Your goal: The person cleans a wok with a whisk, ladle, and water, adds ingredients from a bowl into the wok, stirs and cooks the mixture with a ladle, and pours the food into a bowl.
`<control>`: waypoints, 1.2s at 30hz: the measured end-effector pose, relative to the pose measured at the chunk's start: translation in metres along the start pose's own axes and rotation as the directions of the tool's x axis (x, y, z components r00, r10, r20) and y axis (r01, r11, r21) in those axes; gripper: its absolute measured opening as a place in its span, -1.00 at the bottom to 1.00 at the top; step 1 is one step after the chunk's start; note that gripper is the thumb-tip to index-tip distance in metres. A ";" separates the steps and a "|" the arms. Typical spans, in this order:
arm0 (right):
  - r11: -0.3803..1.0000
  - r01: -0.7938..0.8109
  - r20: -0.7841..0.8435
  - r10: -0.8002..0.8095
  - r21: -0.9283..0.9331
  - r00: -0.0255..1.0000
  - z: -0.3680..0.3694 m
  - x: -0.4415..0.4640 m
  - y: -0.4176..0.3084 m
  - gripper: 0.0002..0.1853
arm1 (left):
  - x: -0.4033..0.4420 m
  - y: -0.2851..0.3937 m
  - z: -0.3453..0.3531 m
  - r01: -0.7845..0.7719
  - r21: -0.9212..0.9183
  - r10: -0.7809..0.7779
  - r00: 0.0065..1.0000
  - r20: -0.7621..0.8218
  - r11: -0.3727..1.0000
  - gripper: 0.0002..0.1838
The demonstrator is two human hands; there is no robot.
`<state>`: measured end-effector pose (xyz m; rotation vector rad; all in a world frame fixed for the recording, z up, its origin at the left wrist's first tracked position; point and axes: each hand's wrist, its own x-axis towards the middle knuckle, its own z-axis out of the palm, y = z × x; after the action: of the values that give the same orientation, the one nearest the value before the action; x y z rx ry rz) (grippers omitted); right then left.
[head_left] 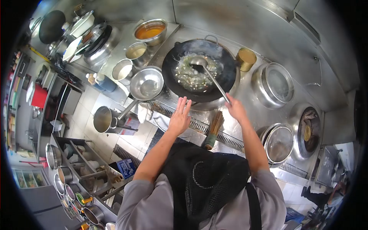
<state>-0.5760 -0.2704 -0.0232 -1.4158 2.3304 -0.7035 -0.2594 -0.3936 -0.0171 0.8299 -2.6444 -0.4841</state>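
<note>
A large black wok (170, 78) sits on the steel range, holding bubbling liquid with pale and green pieces (195, 78). My right hand (235, 108) is closed round the handle of a metal ladle (216, 82), whose bowl lies in the wok. Just below the wok's near rim, my left hand (180, 117) holds nothing, with its fingers stretched out and apart. A bamboo brush (214, 128) lies between my two hands, nearer my body.
Left of the wok are a metal pan (147, 85), pots and a bowl of orange liquid (150, 31). A yellowish can (246, 58) and lidded steel pots (273, 85) stand right. Shelves (73, 153) hold containers at the lower left.
</note>
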 end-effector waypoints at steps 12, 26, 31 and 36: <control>0.877 -0.322 0.187 0.271 0.358 0.944 -0.024 0.008 -0.018 -0.40 | 0.001 -0.009 0.000 -0.017 -0.130 0.022 0.999 0.034 0.991 -0.09; 0.307 -0.601 0.526 0.295 0.738 0.797 -0.027 -0.091 -0.147 -0.47 | 0.005 -0.044 -0.016 -0.091 -0.360 0.102 0.995 0.010 0.928 -0.19; 0.559 -0.541 0.421 0.340 0.628 0.841 -0.016 -0.103 -0.191 -0.45 | 0.004 -0.061 -0.025 -0.142 -0.398 0.189 0.979 0.080 0.906 -0.17; 0.969 -0.226 0.137 0.211 0.101 0.968 -0.027 -0.128 -0.221 -0.44 | 0.006 -0.080 -0.030 -0.183 -0.425 0.263 0.955 0.136 0.886 -0.16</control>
<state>-0.3698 -0.2355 0.1263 -1.0987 2.2635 -0.6537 -0.2139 -0.4656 -0.0221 0.3564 -2.6149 -1.0527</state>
